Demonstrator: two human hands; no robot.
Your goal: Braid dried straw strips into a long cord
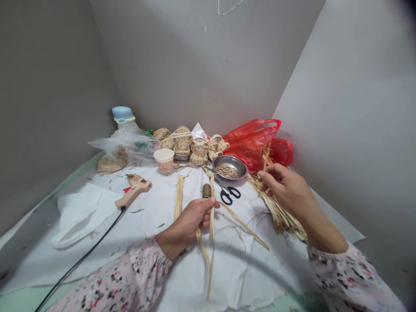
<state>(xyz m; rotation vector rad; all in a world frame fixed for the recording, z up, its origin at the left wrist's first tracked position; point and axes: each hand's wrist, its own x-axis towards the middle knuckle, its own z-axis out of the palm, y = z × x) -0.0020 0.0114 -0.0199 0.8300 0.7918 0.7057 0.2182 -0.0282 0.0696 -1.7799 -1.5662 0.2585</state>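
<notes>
Floral sleeves (113,277) are showing pink, red and black on pale pink. Scissor handles (226,198) are showing black, plastic bags (248,141) translucent red, the bottle lid (122,113) light blue. The glue gun (134,190) is looking beige, the straw strips (178,197) pale yellow, the paper covering (156,251) white, the walls (201,65) grey.

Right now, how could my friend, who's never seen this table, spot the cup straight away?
Find the white cover on the table, then the woven straw pieces along its back. Just in front of their left end stands the cup. Unlike the straw pieces and the shiny metal bowl, it is white on top and peachy below, with small dark markings.
</notes>
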